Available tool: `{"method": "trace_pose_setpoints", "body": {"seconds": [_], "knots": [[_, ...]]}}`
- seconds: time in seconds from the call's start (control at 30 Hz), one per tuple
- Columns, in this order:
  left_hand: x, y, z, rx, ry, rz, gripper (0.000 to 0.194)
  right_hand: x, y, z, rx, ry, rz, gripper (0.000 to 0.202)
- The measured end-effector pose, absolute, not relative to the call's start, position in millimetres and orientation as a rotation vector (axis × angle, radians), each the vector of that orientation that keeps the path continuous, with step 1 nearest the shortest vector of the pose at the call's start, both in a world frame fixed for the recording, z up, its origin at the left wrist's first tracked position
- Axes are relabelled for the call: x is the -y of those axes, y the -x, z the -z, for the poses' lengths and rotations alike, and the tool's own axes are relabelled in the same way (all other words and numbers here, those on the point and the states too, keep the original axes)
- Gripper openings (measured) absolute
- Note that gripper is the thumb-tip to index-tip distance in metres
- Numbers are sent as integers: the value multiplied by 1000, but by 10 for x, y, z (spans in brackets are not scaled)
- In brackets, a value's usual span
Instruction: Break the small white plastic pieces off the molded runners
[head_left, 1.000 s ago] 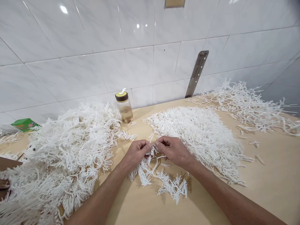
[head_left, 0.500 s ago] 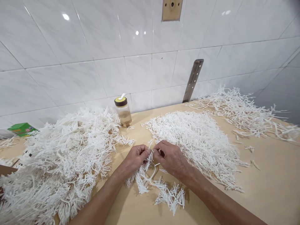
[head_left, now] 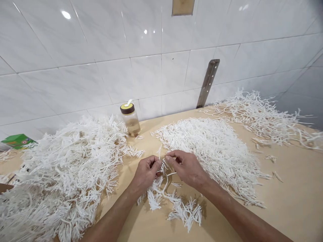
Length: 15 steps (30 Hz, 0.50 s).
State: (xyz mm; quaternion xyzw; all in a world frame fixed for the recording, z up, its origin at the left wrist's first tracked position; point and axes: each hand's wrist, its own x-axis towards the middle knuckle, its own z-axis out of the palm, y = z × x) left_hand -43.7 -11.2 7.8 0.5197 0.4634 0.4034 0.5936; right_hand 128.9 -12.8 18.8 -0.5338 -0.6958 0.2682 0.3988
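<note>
My left hand (head_left: 148,169) pinches a white branched plastic piece (head_left: 165,190) near the middle of the wooden table. Its stem rises above my fingertips, and its feathery twigs hang below and spread toward me. Close on the right, my right hand (head_left: 185,166) has thumb and index finger together at the small twigs of the same piece; the bit between the fingertips is tiny. Beyond my right hand lies a flat heap of short white sprigs (head_left: 214,148). A larger, fluffier pile of white branches (head_left: 68,168) covers the left side.
A jar with a yellow and dark lid (head_left: 131,121) stands near the tiled wall. Bare white stems (head_left: 267,117) lie tangled at the back right. A metal bracket (head_left: 208,84) leans by the wall. A green box (head_left: 19,141) is at the far left.
My right hand has shifted slightly up and its fingers look a little straighter. My left hand stays on the white piece. The camera view has shifted slightly.
</note>
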Motion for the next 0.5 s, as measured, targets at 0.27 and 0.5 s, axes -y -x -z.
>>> {"method": "trace_pose_setpoints", "body": {"seconds": [0.27, 0.5], "knots": [[121, 447, -65, -1096, -1247, -932, 41, 149, -1192, -124, 1830, 1335, -631, 22], [106, 462, -82, -1083, -1244, -907, 42, 174, -1145, -87, 1931, 1345, -431, 18]]}}
